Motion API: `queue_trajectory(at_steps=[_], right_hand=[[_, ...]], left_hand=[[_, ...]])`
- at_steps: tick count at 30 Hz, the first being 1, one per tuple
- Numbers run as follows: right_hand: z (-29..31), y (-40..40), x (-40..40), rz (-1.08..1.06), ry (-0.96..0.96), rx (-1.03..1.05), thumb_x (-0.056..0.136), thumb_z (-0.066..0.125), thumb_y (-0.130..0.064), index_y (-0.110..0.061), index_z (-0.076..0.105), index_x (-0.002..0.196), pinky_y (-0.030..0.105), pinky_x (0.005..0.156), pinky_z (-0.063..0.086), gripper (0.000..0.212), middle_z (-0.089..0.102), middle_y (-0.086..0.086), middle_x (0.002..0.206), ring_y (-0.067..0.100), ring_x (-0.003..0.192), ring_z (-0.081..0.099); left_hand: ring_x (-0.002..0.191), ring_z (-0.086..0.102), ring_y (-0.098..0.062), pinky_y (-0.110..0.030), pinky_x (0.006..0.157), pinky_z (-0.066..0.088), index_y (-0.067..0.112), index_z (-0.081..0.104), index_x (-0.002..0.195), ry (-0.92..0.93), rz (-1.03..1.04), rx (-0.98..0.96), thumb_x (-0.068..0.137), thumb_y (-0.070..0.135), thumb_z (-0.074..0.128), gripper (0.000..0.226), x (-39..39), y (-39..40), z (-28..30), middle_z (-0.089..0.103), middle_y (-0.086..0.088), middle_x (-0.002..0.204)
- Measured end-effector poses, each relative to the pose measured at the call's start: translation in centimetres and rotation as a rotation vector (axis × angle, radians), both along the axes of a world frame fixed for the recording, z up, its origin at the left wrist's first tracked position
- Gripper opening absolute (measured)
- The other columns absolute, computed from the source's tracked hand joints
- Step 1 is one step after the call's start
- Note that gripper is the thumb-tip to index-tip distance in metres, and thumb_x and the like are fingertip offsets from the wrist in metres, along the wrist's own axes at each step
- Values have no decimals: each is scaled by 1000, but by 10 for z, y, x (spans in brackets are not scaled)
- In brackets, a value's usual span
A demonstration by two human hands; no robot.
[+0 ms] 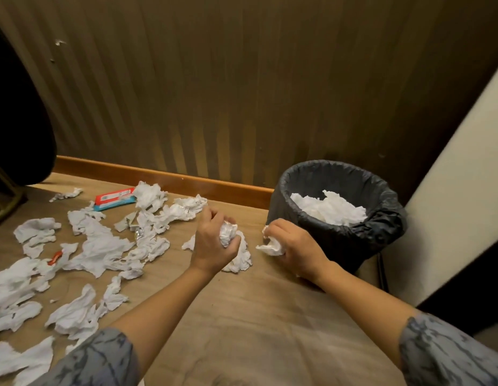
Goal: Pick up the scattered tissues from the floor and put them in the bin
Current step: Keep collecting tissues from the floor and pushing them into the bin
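Several crumpled white tissues (103, 246) lie scattered over the wooden floor at left and centre. My left hand (211, 243) is closed around a balled tissue (227, 234), just above another tissue (241, 259) on the floor. My right hand (293, 246) grips a crumpled tissue (271, 246) beside the bin. The round bin (337, 218) with a black liner stands at right by the wall and holds white tissues (328, 208).
A red and blue wipes packet (114, 198) and a small red wrapper (55, 258) lie among the tissues. A dark object (16, 129) stands at the far left. A striped wall with a wooden skirting board (170, 176) runs behind, and a pale panel (459, 207) leans at right.
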State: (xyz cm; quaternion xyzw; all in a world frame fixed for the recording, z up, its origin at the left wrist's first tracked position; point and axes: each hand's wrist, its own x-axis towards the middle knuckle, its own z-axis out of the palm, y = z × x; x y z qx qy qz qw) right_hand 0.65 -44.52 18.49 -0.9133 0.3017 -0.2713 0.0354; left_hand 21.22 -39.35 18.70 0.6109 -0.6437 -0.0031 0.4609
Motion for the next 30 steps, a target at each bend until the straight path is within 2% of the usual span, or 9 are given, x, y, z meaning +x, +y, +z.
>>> queue_trajectory(at_steps=[3, 6, 11, 15, 18, 20, 22, 24, 30], right_hand=[[30, -5, -12, -88, -114, -132, 79, 75, -16, -10, 65, 97, 28, 73, 52, 22, 63, 8, 98, 22, 88, 58], [57, -14, -28, -232, -279, -178, 84, 62, -25, -9, 64, 94, 27, 73, 45, 18, 62, 8, 92, 23, 86, 55], [70, -42, -61, -589, -562, 38, 82, 74, -18, -11, 62, 97, 25, 67, 39, 21, 56, 7, 95, 20, 80, 54], [68, -61, -76, -804, -618, 261, 80, 74, -43, -15, 53, 113, 22, 78, 36, 48, 47, 6, 116, 16, 97, 47], [68, -67, -85, -866, -598, 343, 77, 75, -48, -15, 45, 129, 26, 90, 36, 69, 40, 9, 132, 24, 121, 40], [65, -69, -91, -899, -547, 395, 76, 75, -50, -16, 40, 135, 36, 102, 36, 76, 35, 10, 139, 27, 129, 33], [62, -68, -97, -898, -549, 370, 80, 72, -44, -17, 41, 135, 41, 106, 37, 69, 35, 9, 141, 28, 130, 34], [64, -64, -101, -864, -576, 296, 86, 68, -31, -17, 45, 131, 39, 106, 39, 53, 40, 8, 139, 26, 129, 38], [69, -31, -76, -556, -547, -121, 87, 60, -13, -13, 62, 106, 33, 88, 47, 19, 62, 3, 104, 16, 101, 53]], left_hand=[[97, 48, -14, -13, 83, 40, 12, 64, 85, -17, -11, -94, 68, 16, 75, 20, -22, -16, 22, 53, -7, 100], [99, 55, -12, -25, 84, 50, 16, 65, 89, 14, -103, -86, 75, 13, 75, 18, -44, -35, 39, 63, -2, 102], [101, 59, -9, 0, 80, 36, 18, 69, 112, 122, -174, 40, 85, 10, 66, 27, -88, -67, 63, 68, 3, 108], [91, 56, -9, -4, 70, 33, 21, 71, 95, 208, -121, 75, 84, 25, 71, 12, -125, -96, 76, 64, 2, 99], [94, 50, -9, -12, 73, 41, 23, 56, 109, 339, -117, 246, 80, 33, 71, 34, -150, -119, 81, 51, -1, 115], [114, 48, -21, -32, 93, 48, 23, 42, 127, 334, -142, 450, 78, 36, 69, 57, -160, -129, 79, 41, -7, 134], [129, 39, -27, -42, 106, 40, 23, 34, 137, 280, -166, 540, 79, 37, 69, 70, -165, -129, 75, 33, -7, 144], [129, 40, -23, -40, 106, 40, 24, 33, 137, 293, -204, 473, 79, 37, 71, 70, -162, -125, 74, 34, -5, 145], [103, 52, -8, -23, 85, 46, 22, 52, 117, 238, -204, 193, 84, 31, 68, 37, -101, -89, 69, 52, 5, 117]])
